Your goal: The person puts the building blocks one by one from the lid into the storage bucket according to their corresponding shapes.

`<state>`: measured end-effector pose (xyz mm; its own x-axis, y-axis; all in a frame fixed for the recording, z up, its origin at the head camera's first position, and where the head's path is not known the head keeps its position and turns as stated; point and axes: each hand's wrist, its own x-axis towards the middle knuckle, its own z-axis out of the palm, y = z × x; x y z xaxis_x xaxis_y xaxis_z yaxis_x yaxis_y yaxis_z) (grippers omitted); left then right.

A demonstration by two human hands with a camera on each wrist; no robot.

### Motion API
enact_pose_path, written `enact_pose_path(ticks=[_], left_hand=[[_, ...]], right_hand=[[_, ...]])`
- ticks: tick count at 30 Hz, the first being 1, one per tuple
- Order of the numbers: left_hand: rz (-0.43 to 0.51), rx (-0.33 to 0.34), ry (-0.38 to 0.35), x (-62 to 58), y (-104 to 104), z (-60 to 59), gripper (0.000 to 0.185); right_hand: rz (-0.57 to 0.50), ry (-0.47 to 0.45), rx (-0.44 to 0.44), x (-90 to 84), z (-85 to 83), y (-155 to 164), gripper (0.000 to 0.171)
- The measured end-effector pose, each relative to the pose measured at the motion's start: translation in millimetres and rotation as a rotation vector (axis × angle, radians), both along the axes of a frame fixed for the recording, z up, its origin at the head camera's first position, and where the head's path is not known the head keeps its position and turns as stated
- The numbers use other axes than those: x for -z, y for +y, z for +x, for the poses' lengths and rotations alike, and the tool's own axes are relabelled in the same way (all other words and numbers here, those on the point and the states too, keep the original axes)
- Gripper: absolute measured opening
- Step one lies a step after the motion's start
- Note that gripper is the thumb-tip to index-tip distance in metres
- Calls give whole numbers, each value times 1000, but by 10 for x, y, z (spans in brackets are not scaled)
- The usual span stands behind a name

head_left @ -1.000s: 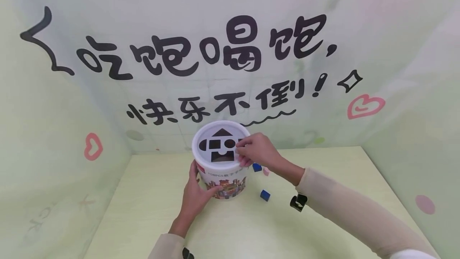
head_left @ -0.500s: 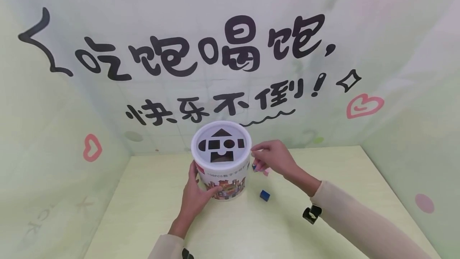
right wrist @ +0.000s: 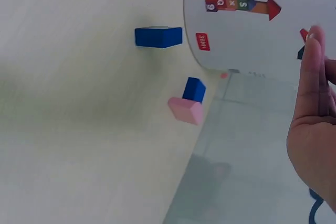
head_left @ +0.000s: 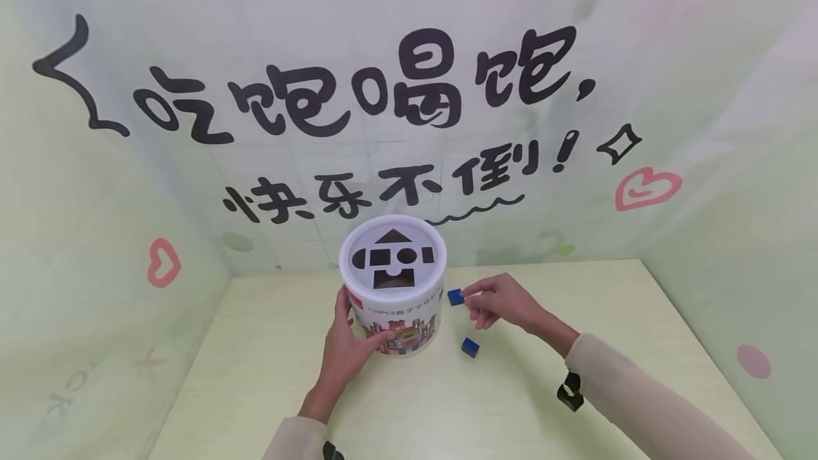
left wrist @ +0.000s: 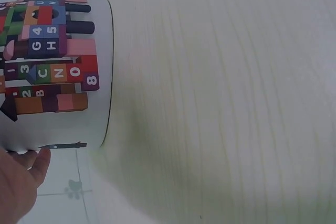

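A white toy-block bucket (head_left: 404, 312) stands upright on the table, its lid cut with several shaped holes. My left hand (head_left: 347, 352) grips its left side, thumb across the printed front and fingers round behind. To the right of the bucket, my right hand (head_left: 503, 304) is low over the table, fingertips right at a blue block (head_left: 456, 297). The right wrist view shows a pink block (right wrist: 186, 110) beside that blue one; in the head view the hand covers the pink block. Nothing shows between the right fingers (right wrist: 312, 85). Another blue block (head_left: 470, 348) lies nearer to me.
The pale wood-grain table (head_left: 243, 375) is bounded by a printed backdrop (head_left: 160, 183) close behind the bucket. Side walls (head_left: 735, 289) rise along both table edges. Dark wrist straps (head_left: 571, 392) hang below the sleeves.
My right hand has moved from over the lid's right side, out to the right and down to the blocks beside the bucket. My left hand keeps its grip on the bucket.
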<state>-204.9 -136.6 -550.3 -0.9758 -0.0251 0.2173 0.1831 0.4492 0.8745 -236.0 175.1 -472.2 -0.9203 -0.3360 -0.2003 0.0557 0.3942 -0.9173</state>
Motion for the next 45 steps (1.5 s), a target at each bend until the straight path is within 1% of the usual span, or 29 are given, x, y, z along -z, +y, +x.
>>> enact_pose_path(ticks=[4,8,16,20,25,32,40,45], left_hand=[[-8,-5,11,1,-7,-1,122],[-7,-12,7,1,-10,-15,122],[-3,-9,-8,2,-3,-2,123],[5,-5,-7,-5,-3,10,123],[7,7,-7,-4,1,1,122],[7,3,-2,3,-4,-7,122],[14,0,-14,2,-2,-2,120],[16,-4,-19,-7,-4,5,119]], right_hand=[[-27,-51,-46,153,-40,138,34],[-33,-91,-95,253,-43,240,34],[-4,-163,-204,482,32,331,38],[15,-198,-237,577,86,337,41],[28,-221,-240,650,130,328,44],[36,-238,-234,785,132,267,46],[-8,-229,-192,942,139,248,37],[-27,-221,-191,974,151,209,39]])
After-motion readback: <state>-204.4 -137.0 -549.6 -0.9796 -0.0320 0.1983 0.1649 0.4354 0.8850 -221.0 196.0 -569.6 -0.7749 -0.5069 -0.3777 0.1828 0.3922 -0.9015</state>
